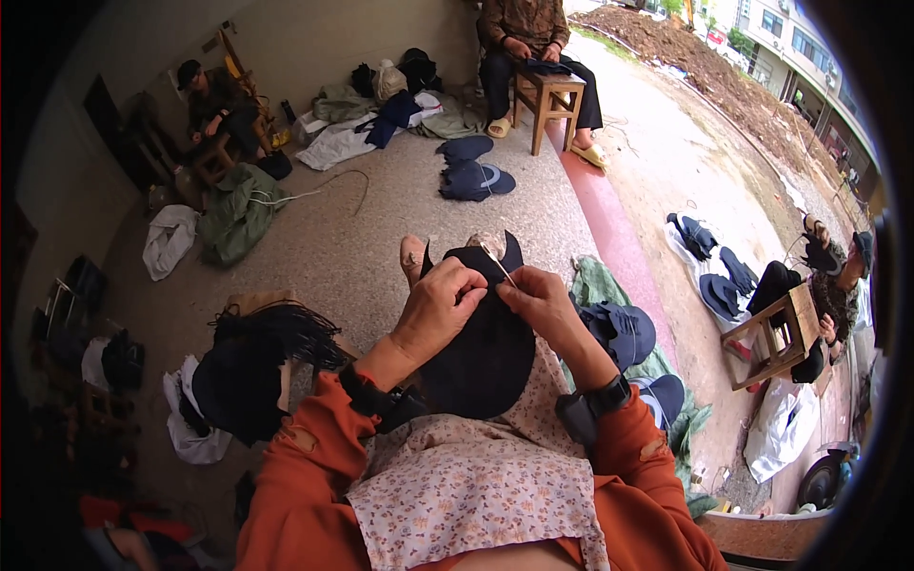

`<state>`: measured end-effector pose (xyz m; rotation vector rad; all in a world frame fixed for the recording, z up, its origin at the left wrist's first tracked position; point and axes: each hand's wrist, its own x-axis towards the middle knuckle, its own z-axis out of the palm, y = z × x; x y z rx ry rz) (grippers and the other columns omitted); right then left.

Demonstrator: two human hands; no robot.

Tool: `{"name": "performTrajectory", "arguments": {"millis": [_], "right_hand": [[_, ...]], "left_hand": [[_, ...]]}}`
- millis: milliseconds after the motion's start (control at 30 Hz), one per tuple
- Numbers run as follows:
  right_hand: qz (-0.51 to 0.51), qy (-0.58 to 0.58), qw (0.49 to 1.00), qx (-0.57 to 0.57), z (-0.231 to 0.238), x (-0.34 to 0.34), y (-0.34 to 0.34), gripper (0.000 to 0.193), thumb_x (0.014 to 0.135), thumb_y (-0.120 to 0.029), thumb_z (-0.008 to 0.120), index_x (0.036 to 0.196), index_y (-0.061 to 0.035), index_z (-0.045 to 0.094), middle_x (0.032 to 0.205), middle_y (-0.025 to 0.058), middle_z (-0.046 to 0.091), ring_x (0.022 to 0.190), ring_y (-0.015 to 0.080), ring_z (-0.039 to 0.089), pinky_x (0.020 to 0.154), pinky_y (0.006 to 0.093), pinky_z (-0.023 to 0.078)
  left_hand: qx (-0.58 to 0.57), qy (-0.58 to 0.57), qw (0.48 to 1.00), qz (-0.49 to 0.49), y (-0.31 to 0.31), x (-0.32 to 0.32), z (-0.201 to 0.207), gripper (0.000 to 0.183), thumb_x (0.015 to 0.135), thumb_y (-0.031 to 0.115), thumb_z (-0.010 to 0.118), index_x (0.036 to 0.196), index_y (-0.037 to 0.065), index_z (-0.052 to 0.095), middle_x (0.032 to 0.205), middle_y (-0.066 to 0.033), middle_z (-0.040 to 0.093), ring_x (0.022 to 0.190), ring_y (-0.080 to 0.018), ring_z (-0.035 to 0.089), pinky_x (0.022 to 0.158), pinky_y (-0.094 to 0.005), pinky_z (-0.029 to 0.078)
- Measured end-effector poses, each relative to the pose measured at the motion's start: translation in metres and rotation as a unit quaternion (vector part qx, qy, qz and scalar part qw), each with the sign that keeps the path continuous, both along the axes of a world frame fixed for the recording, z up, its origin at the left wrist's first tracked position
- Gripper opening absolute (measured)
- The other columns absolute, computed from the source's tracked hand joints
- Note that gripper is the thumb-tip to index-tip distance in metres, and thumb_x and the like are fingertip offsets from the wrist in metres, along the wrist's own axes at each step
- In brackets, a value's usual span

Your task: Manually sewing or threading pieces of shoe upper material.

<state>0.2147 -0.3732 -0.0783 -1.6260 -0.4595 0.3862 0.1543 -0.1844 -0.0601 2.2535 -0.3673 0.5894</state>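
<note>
On my lap lies a black cloth piece [481, 366], rounded at its near end, with two pointed tips at the far end. My left hand [433, 309] pinches its upper part, fingers curled and closed. Close beside it, my right hand [545, 305] is closed with thumb and fingertips pressed together. A thin pale stick-like thing [496, 263] slants up from the right fingertips over the black cloth; its exact kind is too small to make out. Under the cloth shows a flowered apron [476, 485].
Dark caps [619, 333] lie on a green sack at my right. At my left are black cords [281, 324] and a stack of black pieces [238, 390]. More caps [476, 179] lie ahead on the floor. Other people sit on wooden stools [549, 95] around me.
</note>
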Motion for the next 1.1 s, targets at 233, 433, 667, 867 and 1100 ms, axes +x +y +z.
{"name": "performTrajectory", "arguments": {"millis": [233, 433, 667, 867, 1100], "right_hand": [[-0.03, 0.017, 0.999, 0.031, -0.003, -0.005, 0.0, 0.023, 0.094, -0.022, 0.067, 0.089, -0.0008, 0.064, 0.071, -0.0023, 0.058, 0.065, 0.0056, 0.052, 0.058, 0.0227, 0.04], [-0.075, 0.042, 0.995, 0.052, -0.001, -0.012, 0.005, 0.031, 0.097, -0.031, 0.063, 0.085, -0.0027, 0.063, 0.067, -0.0039, 0.054, 0.061, 0.0046, 0.046, 0.054, 0.0222, 0.035], [-0.149, 0.051, 0.978, 0.133, -0.024, -0.022, 0.006, 0.027, 0.099, -0.028, 0.06, 0.087, -0.0047, 0.063, 0.071, -0.0044, 0.055, 0.063, 0.0035, 0.046, 0.054, 0.0205, 0.034], [-0.192, -0.048, 0.968, 0.153, -0.035, -0.018, -0.003, 0.018, 0.097, -0.022, 0.065, 0.091, -0.0062, 0.062, 0.077, -0.0058, 0.054, 0.067, 0.0013, 0.044, 0.058, 0.0185, 0.035], [-0.147, 0.206, 0.953, 0.164, -0.028, -0.026, -0.029, 0.017, 0.093, -0.019, 0.072, 0.092, -0.0047, 0.064, 0.082, -0.003, 0.062, 0.067, 0.0052, 0.056, 0.059, 0.0205, 0.044]], "left_hand": [[0.095, -0.068, 0.993, -0.015, -0.005, 0.007, 0.005, 0.011, 0.083, 0.002, 0.069, 0.087, 0.005, 0.06, 0.081, -0.0086, 0.055, 0.068, -0.0251, 0.058, 0.062, -0.0369, 0.048], [0.13, -0.119, 0.984, -0.026, -0.005, 0.01, 0.001, 0.014, 0.081, 0.0, 0.069, 0.089, 0.005, 0.058, 0.084, -0.0089, 0.055, 0.073, -0.0281, 0.059, 0.064, -0.0376, 0.049], [0.13, -0.116, 0.985, 0.015, 0.006, -0.001, 0.009, 0.015, 0.081, -0.001, 0.068, 0.089, 0.006, 0.057, 0.082, -0.0086, 0.055, 0.075, -0.028, 0.06, 0.064, -0.0364, 0.05], [0.042, -0.193, 0.965, 0.175, 0.01, -0.002, -0.002, 0.03, 0.087, 0.016, 0.072, 0.112, 0.006, 0.058, 0.106, -0.0119, 0.057, 0.101, -0.0266, 0.057, 0.087, -0.0377, 0.047], [-0.564, 0.263, 0.782, 0.011, 0.027, -0.006, -0.011, 0.036, 0.09, 0.034, 0.076, 0.105, 0.006, 0.06, 0.093, 0.0027, 0.056, 0.08, -0.0078, 0.052, 0.077, -0.0232, 0.048]]}}
